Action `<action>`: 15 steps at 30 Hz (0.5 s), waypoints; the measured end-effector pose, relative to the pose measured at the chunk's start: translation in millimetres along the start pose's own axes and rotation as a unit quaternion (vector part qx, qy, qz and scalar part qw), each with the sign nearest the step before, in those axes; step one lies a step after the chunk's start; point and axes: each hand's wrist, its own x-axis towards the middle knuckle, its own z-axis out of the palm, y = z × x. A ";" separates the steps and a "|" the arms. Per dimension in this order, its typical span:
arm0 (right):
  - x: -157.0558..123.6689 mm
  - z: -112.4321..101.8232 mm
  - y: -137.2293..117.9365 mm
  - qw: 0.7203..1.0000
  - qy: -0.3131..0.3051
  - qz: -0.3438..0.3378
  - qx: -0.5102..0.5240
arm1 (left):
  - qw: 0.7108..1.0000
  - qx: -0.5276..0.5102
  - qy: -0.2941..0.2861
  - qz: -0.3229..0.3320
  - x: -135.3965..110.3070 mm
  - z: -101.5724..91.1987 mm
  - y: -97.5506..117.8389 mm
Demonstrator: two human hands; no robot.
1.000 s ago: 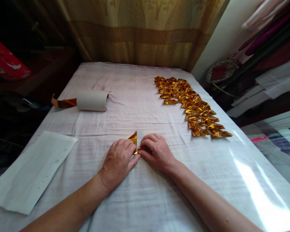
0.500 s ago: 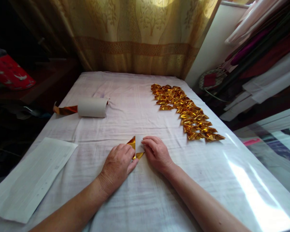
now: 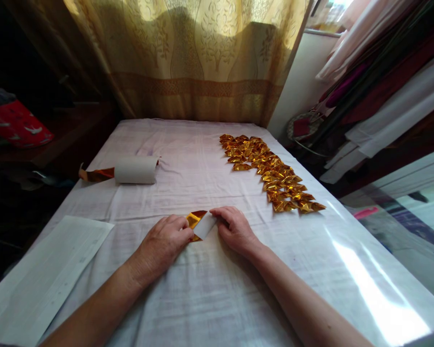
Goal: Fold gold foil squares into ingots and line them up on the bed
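A small piece of gold foil paper (image 3: 205, 225), partly folded, lies between my two hands near the middle of the cloth. Its pale back shows at the centre, with shiny gold flaps at the left end. My left hand (image 3: 169, 237) is closed on the gold end, thumb at the front. At the opposite end my right hand (image 3: 234, 228) pinches the pale corner between thumb and fingers. Folded gold foil pieces (image 3: 275, 174) sit in overlapping rows to the right, beyond my right hand.
White cloth (image 3: 188, 299) covers the table. A pale cardboard roll (image 3: 135, 170) with a copper-coloured foil strip lies back left. A white printed sheet (image 3: 54, 274) rests front left. A red patterned container (image 3: 18, 123) stands far left. Clothes (image 3: 394, 96) hang on the right.
The foil paper has turned, so its pale side now faces up between my hands. My left hand has shifted slightly left, while my right fingers now pinch the paper's far corner. The view tilted up.
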 end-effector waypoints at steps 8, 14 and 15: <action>-0.7 -1.4 2.2 0.996 0.017 -0.078 -0.043 | 0.999 0.030 -0.017 0.006 -2.9 -3.9 3.1; -8.0 -16.4 -17.9 0.968 -0.005 -0.189 -0.163 | 0.997 0.063 -0.022 -0.028 -3.7 -6.6 13.6; -10.6 -17.6 -21.6 0.966 -0.011 -0.205 -0.158 | 0.997 0.070 -0.016 -0.038 -4.1 -5.3 16.3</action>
